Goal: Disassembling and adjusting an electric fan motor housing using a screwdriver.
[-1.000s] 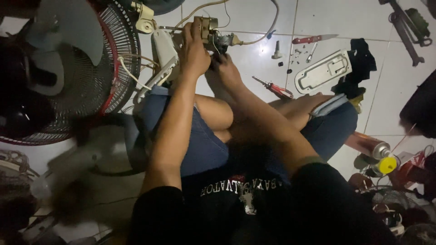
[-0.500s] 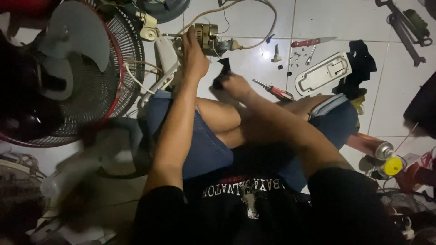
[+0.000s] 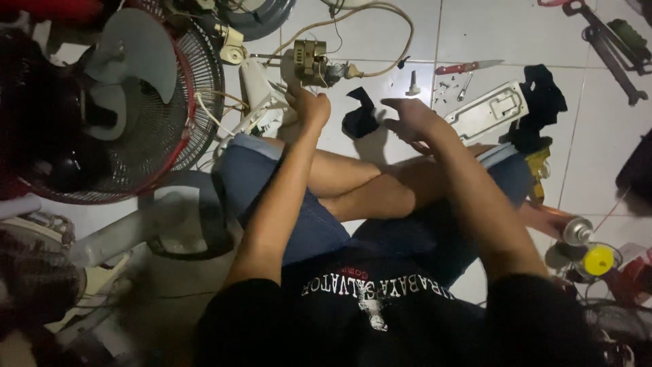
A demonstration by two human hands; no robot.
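Motor (image 3: 311, 64) on the white tile floor (image 3: 598, 149), just beyond the crossed legs, with a beige cord (image 3: 380, 20) looping away from it. It shows a brassy metal frame and a shaft end pointing left; judged dense and rigid, heavy for its bulk, best held by the frame sides rather than by the cord or thin wires. Left hand (image 3: 307, 105) rests at the motor's near edge, fingers curled down; whether it actually clasps the frame cannot be told. Right hand (image 3: 407, 117) is raised just right of it, fingers loosely spread and holding nothing. Black rag (image 3: 360, 117) lies between the hands, soft and limp. Outward: white housing (image 3: 261, 95) to the left of the motor; red-grilled fan (image 3: 129, 109) with grey blades farther left. To the right, small screws (image 3: 445, 85), a red-handled knife (image 3: 468, 66), a white cover plate (image 3: 494, 110) and a dark cloth (image 3: 540, 102). Spray can (image 3: 574, 230) and yellow cap (image 3: 598, 260) lie near the right knee.
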